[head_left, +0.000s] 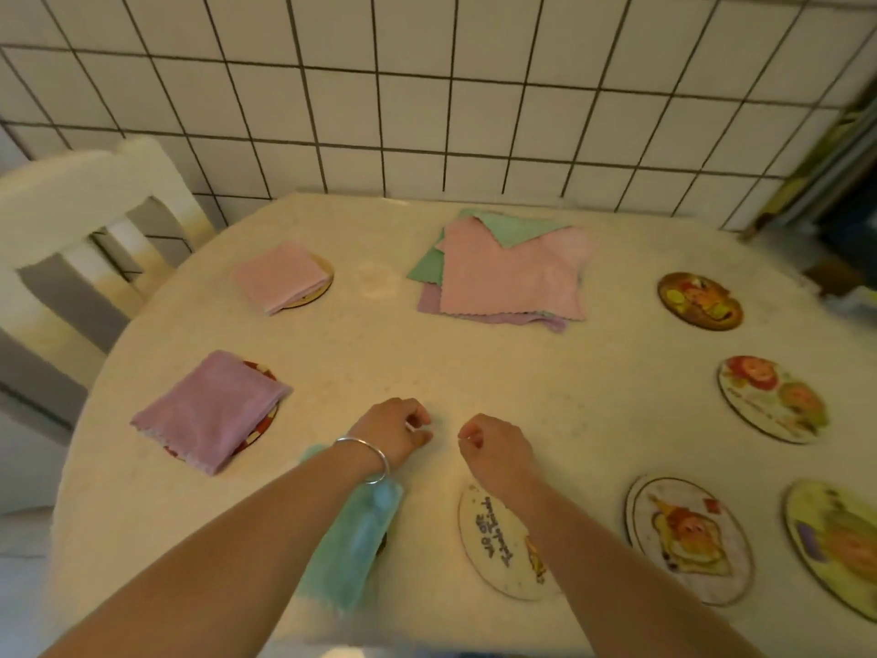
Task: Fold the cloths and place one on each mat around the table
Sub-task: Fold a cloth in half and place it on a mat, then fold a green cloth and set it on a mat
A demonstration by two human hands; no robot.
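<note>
Both my hands are empty with fingers loosely curled, left hand and right hand side by side over the desk. The unfolded cloth pile sits straight ahead, slightly nearer the right one.

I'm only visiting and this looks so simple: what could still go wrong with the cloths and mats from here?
1. The left forearm lies right over the folded teal cloth; reaching forward could drag it off its mat.
2. The pile of unfolded cloths is loosely stacked, so lifting the top pink one might pull others askew.
3. The folded purple cloth sits skewed, overhanging its mat near the table edge; a nudge might slide it off.
</note>
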